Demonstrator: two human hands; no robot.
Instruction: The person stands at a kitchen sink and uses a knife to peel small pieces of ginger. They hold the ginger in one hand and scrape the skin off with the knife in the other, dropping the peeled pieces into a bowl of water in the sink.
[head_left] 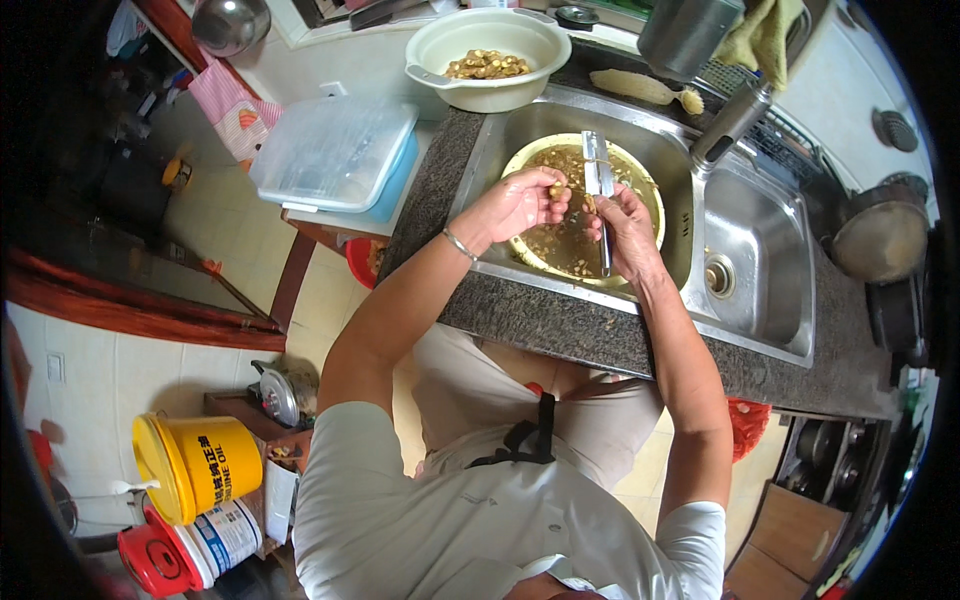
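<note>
My left hand (524,205) is closed on a small brownish-yellow piece (557,189), pinched at the fingertips; it looks like a bit of root, but I cannot be sure. My right hand (625,222) grips a knife (597,165) with a broad flat metal blade pointing away from me and its handle toward me. Both hands are over a pale yellow basin (517,250) standing in the left sink bowl. Murky brown water with many floating scraps fills it. Another small brown bit shows by my right thumb.
Beyond the sink's left corner stands a cream bowl (425,60) with several brown-and-yellow pieces (488,66). A faucet (733,125) rises behind the right sink bowl (760,240). A loofah-like brush (645,88) lies behind the sink. At left is a blue lidded box (335,150).
</note>
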